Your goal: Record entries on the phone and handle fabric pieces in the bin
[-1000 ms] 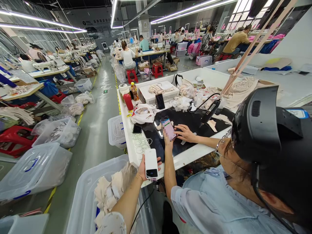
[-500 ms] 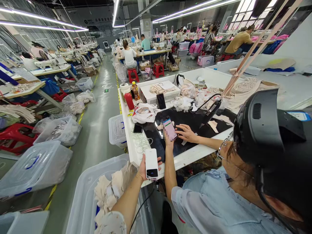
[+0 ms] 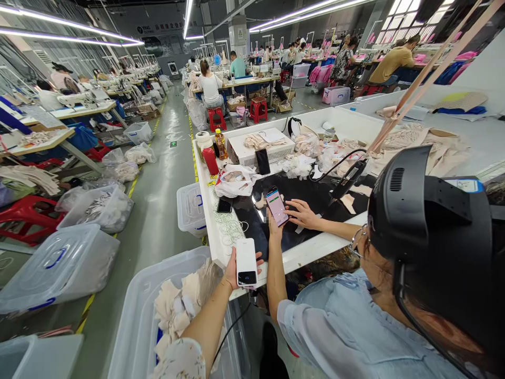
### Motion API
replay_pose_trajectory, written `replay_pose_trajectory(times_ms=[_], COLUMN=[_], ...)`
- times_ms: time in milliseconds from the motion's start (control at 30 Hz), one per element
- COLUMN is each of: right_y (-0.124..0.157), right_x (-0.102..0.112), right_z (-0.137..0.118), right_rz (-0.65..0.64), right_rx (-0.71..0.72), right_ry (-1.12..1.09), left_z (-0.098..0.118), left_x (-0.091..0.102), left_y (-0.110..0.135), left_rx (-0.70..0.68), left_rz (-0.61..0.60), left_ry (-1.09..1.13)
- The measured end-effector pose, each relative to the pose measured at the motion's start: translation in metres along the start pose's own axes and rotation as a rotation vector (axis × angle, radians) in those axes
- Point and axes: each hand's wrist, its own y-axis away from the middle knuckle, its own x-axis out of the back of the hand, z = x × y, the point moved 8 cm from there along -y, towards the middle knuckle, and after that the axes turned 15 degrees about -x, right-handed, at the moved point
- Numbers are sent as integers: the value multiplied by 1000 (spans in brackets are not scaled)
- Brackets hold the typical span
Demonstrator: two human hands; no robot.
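Observation:
My left hand comes from the bottom with a pale floral sleeve. It is closed round a white power bank with a small dark display, thumb on the left side and fingertips showing on the right. Below it runs a black cable. My right hand is out of view. Beside me at the right, a co-worker in a black headset and light blue top holds a phone with a lit screen in one hand. The co-worker's other hand has its fingers at the phone's edge.
A white worktable bears a black mat, a plastic bag, bottles, a dark phone and fabric pieces. An open bin of beige cloth stands below my arm. Lidded bins line the aisle at left.
The view has shifted slightly, and the co-worker's headset appears a little further left. The power bank and the phone are held as before.

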Motion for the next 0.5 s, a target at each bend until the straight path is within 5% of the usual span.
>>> replay_pose_trajectory(times_ms=[100,267,500], right_y=[16,49,77], right_x=[-16,-50,-81], right_z=[4,7,11], right_rz=[1,-272,-620], right_rx=[67,204,89], right_ry=[12,-379,-874], left_z=[1,-2,-3], left_x=[1,3,4], left_y=[-1,-2,-3], left_rx=[-2,19,12], left_rz=[5,-13,1], left_ry=[2,71,129])
